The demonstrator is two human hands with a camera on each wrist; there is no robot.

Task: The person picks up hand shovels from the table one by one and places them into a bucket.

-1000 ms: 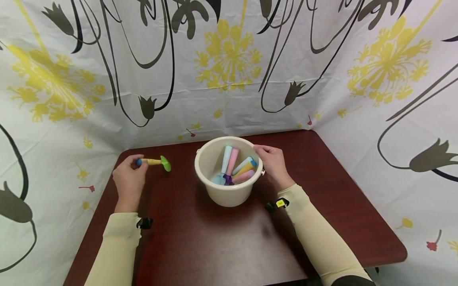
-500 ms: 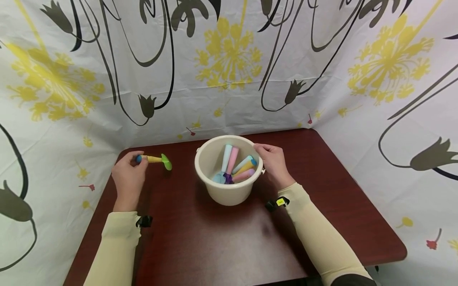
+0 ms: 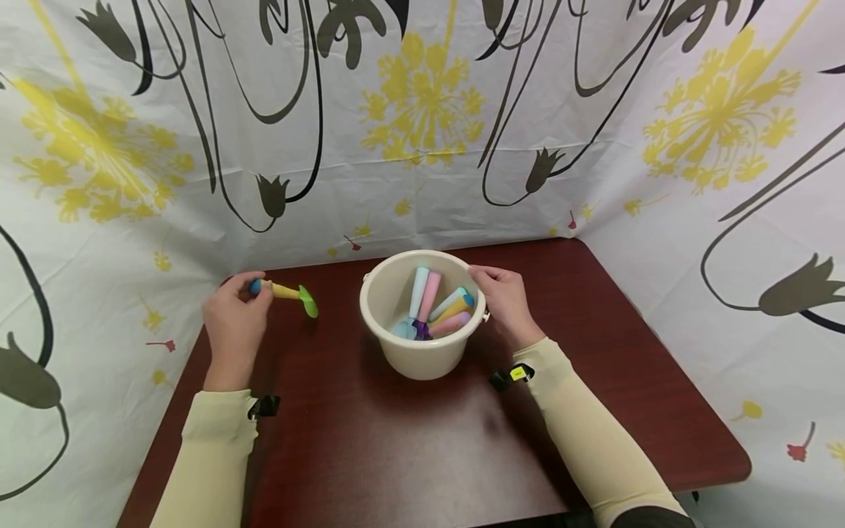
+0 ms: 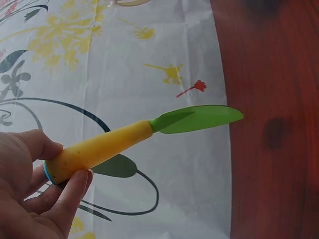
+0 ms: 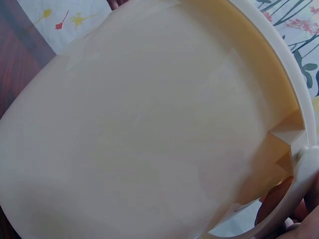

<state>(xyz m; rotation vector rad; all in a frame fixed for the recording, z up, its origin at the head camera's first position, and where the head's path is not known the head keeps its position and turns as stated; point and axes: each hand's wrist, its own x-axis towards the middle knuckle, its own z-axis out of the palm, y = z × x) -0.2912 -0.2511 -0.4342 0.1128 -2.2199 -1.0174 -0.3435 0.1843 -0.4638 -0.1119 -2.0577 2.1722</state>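
My left hand [image 3: 234, 326] pinches the end of a small toy shovel [image 4: 109, 149] between thumb and fingertips, over the table's left side. Its handle is yellow with a blue end cap, and its green blade [image 3: 308, 301] points right, apart from the bucket. At the table's middle, a cream bucket [image 3: 422, 362] is tilted toward me. My right hand [image 3: 507, 302] grips its rim at the right, beside the handle knob. Inside lie several toy tools, among them a pink handle [image 3: 429, 297] with a purple head. The bucket's wall fills most of the right wrist view.
The dark red table [image 3: 370, 455] has a rounded far right corner. Patterned white cloth [image 3: 422, 198] hangs behind it and along both sides. Black bands with small devices [image 3: 265, 407] sit on both wrists.
My left hand has shifted slightly up and left, and the shovel now slopes more, blade end lower. The right hand and the bucket look unchanged.
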